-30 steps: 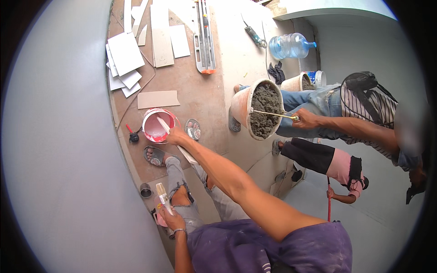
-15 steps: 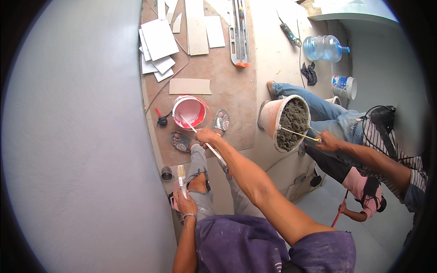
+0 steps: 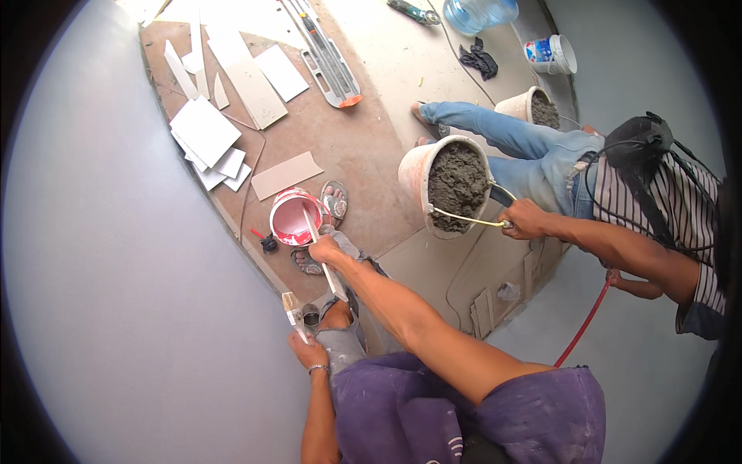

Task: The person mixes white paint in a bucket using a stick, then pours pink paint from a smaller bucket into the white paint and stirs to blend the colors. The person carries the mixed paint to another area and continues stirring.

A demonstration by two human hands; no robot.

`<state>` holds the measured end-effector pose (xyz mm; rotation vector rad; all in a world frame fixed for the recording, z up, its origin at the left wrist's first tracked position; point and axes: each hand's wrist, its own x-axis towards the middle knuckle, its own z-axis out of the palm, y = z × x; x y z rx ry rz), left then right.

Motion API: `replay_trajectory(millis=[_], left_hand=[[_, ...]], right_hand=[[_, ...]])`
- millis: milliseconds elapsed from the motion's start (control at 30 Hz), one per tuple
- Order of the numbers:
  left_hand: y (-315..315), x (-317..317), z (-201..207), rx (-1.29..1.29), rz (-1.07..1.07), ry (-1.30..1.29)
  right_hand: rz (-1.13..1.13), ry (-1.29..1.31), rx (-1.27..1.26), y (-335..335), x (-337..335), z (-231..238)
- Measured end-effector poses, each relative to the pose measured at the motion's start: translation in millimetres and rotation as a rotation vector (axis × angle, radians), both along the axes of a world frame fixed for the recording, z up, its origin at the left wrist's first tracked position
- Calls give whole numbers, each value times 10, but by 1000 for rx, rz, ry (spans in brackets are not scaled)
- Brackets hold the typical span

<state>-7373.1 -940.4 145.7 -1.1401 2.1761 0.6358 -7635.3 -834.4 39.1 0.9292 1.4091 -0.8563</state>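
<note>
My left hand (image 3: 308, 352) is closed around the handle of a paintbrush (image 3: 293, 311), whose pale bristles point up and away from me. In my right hand (image 3: 325, 249) is a long, flat, whitish stick (image 3: 334, 282). Its far end dips into a red-and-white bucket (image 3: 281, 237) on the floor between my feet and the tiles. The bucket's inside is coated pinkish white; how much it holds is hard to tell. A small dark cup (image 3: 311, 314) stands near my left knee.
At right a co-worker's hand (image 3: 527, 220) carries a bucket of wet mortar (image 3: 456, 185); another mortar bucket (image 3: 516, 106) is behind. White tiles (image 3: 204, 130), a long level (image 3: 328, 66), a tape measure (image 3: 268, 243) and a power tool (image 3: 413, 11) lie around. A wall (image 3: 116, 255) borders the left.
The view has turned, so the floor things appear tilted and shifted left. The co-worker with the mortar bucket shows nearer the middle, and a second mortar bucket has come into sight. Both my grips remain.
</note>
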Motion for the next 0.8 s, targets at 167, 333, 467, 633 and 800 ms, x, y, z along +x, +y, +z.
replay_trajectory(millis=[167, 333, 467, 633, 800], left_hand=[[66, -687, -97, 99, -126, 17], [56, -1060, -243, 162, -150, -53], [-17, -1584, -237, 182, -113, -84], [-139, -1587, -231, 197, -61, -61], [-201, -1341, -138, 188, -217, -76]], right_hand=[[42, -35, 79, 226, 362, -655], [-33, -124, -13, 343, 14, -500], [-179, -78, 34, 334, 26, -597], [-173, -38, 33, 329, -30, -510], [-161, -50, 48, 262, 152, -536]])
